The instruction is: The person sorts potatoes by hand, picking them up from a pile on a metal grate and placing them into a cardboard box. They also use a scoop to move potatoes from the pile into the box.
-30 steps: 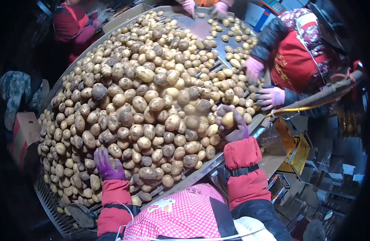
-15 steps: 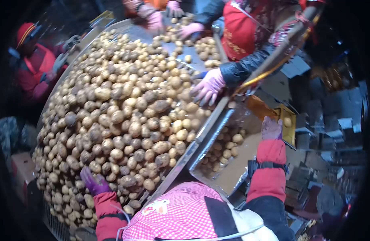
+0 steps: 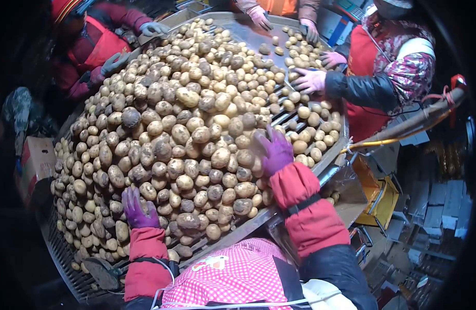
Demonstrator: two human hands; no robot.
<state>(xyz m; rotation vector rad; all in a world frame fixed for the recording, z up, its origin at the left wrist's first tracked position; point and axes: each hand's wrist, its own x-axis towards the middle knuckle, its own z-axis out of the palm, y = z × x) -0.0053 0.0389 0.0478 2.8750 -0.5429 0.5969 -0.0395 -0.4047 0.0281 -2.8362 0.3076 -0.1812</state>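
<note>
Both purple-gloved hands lie fingers spread on the heaped potatoes [image 3: 196,139], the left hand [image 3: 136,209] near the sorting table's edge [image 3: 258,221], the right hand [image 3: 275,151] seemingly empty.

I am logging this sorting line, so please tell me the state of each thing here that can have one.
potatoes: loose, dirty, heaped high.
left hand: open, palm down on the potatoes, holding nothing.
right hand: open, fingers spread, flat on the heap.
sorting table: mostly covered, bare metal at the far end.
cardboard box: open, below the table's right edge.
co-worker's pink-gloved hand: open, resting on potatoes.
</note>
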